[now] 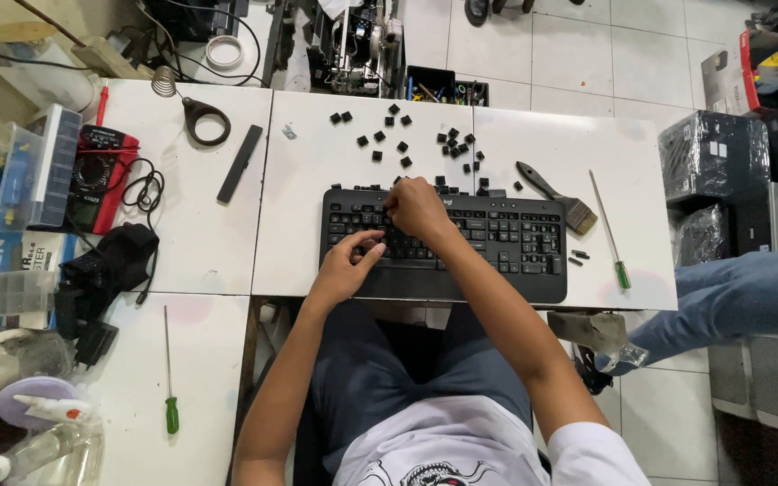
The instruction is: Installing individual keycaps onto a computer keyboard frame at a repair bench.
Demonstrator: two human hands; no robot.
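Note:
A black keyboard (497, 243) lies on the white table (317, 171) in front of me. My right hand (418, 207) rests curled over its upper middle keys, fingertips pressed at the key rows; whether it pinches a keycap is hidden. My left hand (346, 265) sits on the keyboard's lower left with the fingers apart, thumb and forefinger pointing right at the keys. Several loose black keycaps (389, 135) are scattered on the table beyond the keyboard.
A black paintbrush (556, 193) and a green-handled screwdriver (609, 232) lie right of the keyboard. Another green-handled screwdriver (169, 373) lies at lower left. A red multimeter (101, 175), plastic parts boxes (33, 166) and cables crowd the left. Another person's leg in jeans (731, 297) is at right.

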